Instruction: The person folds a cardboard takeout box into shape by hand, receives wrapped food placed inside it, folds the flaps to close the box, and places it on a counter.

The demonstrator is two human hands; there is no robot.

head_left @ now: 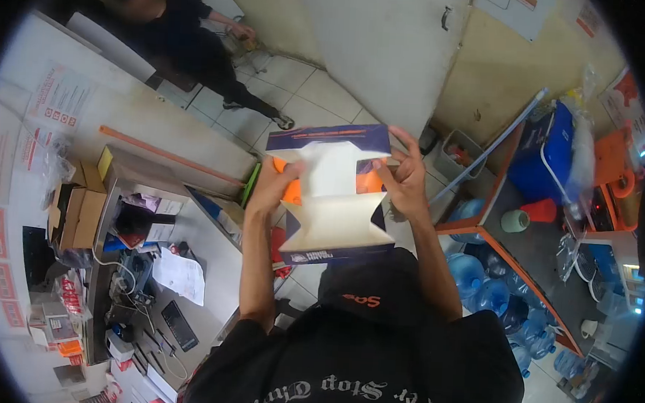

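A dark purple and orange cardboard box (329, 136) with a pale inside is held up in front of the black shirt (343, 363). Its near flap (328, 224) spreads outward with folded corners. My left hand (270, 184) grips the box's left side, thumb on its edge and the other fingers mostly hidden behind. On the right side, my right hand (405, 178) holds it with the thumb in front and fingers around the upper corner. A black cap (366, 277) shows just below the box.
Another person (199, 49) stands at the upper left, beyond a low wall. A cluttered desk (219, 291) with a phone (179, 325) is left. Right are a dark counter (535, 249), a blue cooler (544, 155), a bin (456, 154) and several water bottles (489, 298).
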